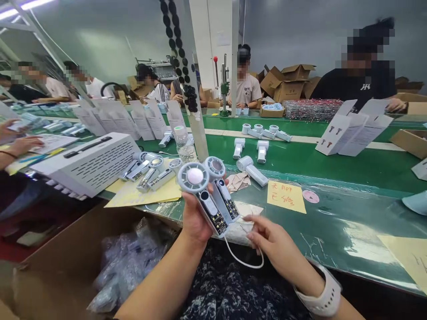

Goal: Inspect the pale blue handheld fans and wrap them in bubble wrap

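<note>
My left hand (196,218) is closed around two light blue handheld fans, the nearer fan (194,177) and the farther fan (215,166). Both handles lack a cover, so their circuit boards show. From the lower end of the handles a white cable (245,265) loops down and back up under my right hand (270,238). That hand is beside the handle ends with its fingers bent together. Something thin seems to stick out at its fingertips, too small to name.
Several opened fans (156,171) lie on yellow paper at left, beside a white vented metal box (90,160). A plastic bottle (184,144) stands by a post. One fan (251,171) lies near a yellow note (286,196). Below is a carton (63,266) with bagged items. Co-workers sit across.
</note>
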The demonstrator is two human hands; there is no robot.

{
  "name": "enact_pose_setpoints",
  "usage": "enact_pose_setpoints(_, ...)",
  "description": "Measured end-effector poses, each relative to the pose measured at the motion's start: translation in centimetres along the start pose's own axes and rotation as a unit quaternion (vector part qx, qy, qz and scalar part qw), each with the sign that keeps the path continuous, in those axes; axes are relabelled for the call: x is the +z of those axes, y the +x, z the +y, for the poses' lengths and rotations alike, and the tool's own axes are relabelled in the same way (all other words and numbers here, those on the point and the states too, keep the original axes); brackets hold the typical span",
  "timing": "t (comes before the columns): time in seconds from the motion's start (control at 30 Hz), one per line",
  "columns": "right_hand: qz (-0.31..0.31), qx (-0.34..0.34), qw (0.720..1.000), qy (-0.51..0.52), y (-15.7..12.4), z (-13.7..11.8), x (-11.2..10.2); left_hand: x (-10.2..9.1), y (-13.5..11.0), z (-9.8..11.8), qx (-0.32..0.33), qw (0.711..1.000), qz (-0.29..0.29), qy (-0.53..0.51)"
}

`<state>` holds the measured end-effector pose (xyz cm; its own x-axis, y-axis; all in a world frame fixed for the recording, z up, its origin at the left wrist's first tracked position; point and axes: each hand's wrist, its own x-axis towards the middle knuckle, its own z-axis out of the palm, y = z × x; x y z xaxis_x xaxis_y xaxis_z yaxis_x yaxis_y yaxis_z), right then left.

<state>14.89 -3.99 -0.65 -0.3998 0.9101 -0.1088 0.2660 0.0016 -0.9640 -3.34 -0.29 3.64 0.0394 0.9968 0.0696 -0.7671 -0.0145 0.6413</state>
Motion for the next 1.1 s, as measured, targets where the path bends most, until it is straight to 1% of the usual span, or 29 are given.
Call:
enact_pose_setpoints(0.07,-0.026,-0.003,0.998,0.057,-0.7,-0.9,1.0,0.5,0.2,-0.4,0.025,0.999,0.026,0.008)
enact_pose_setpoints(0.13,-0.04,-0.013,0.993,0.109,-0.8,-1.6,1.9,0.9,0.3,-0.9,0.022,0.999,0.029,0.007)
enact_pose_setpoints(0.23,-0.026,-0.044,0.977,0.205,-0.8,-2.2,3.1,1.3,0.2,-1.5,0.009,1.0,0.02,0.009)
enact_pose_setpoints(0.3,-0.022,-0.046,0.963,0.264,-0.8,-2.2,3.7,1.2,0.0,-1.7,0.016,1.0,0.011,0.017)
enact_pose_setpoints(0.4,-0.075,-0.028,0.936,0.344,-0.9,-1.9,4.4,0.9,-0.1,-1.7,0.037,0.998,-0.013,0.047)
enact_pose_setpoints(0.43,-0.084,-0.026,0.929,0.359,-1.0,-1.8,4.5,0.8,-0.1,-1.7,0.044,0.997,-0.023,0.057)
enact_pose_setpoints(0.47,-0.078,-0.026,0.927,0.366,-1.0,-1.7,4.6,0.7,-0.2,-1.7,0.052,0.996,-0.032,0.065)
enact_pose_setpoints(0.53,-0.042,-0.023,0.926,0.375,-1.2,-1.7,4.7,0.5,-0.2,-1.8,0.066,0.994,-0.048,0.075)
enact_pose_setpoints(0.6,-0.038,-0.013,0.922,0.385,-1.3,-1.6,4.9,0.3,-0.2,-2.0,0.066,0.993,-0.065,0.078)
enact_pose_setpoints(0.7,-0.042,-0.002,0.925,0.379,-1.4,-1.6,5.1,0.3,-0.2,-2.3,0.078,0.99,-0.066,0.093)
enact_pose_setpoints(0.73,-0.03,-0.002,0.93,0.365,-1.4,-1.6,5.1,0.4,-0.2,-2.3,0.088,0.989,-0.061,0.098)
enact_pose_setpoints(0.8,-0.008,-0.013,0.952,0.305,-1.4,-1.8,4.8,0.6,-0.1,-2.3,0.095,0.989,-0.053,0.097)
enact_pose_setpoints(0.87,-0.022,-0.064,0.977,0.2,-1.4,-2.1,4.3,0.7,0.1,-2.0,0.067,0.995,-0.04,0.057)
enact_pose_setpoints(0.93,-0.03,-0.134,0.985,0.108,-1.4,-2.3,3.7,0.8,0.1,-1.6,0.023,1.0,-0.014,-0.01)
enact_pose_setpoints(0.97,-0.023,-0.152,0.984,0.085,-1.4,-2.3,3.5,0.8,0.1,-1.4,0.005,0.999,-0.004,-0.036)
enact_pose_setpoints(1.0,-0.008,-0.15,0.985,0.081,-1.4,-2.3,3.4,0.8,0.0,-1.2,-0.006,0.999,0.001,-0.05)
enact_pose_setpoints(1.03,0.014,-0.131,0.988,0.086,-1.4,-2.2,3.4,0.8,-0.1,-1.0,-0.009,0.999,-0.003,-0.05)
enact_pose_setpoints(1.1,0.049,-0.072,0.99,0.109,-1.4,-1.8,3.7,0.8,-0.4,-0.8,0.006,0.999,-0.028,-0.025)
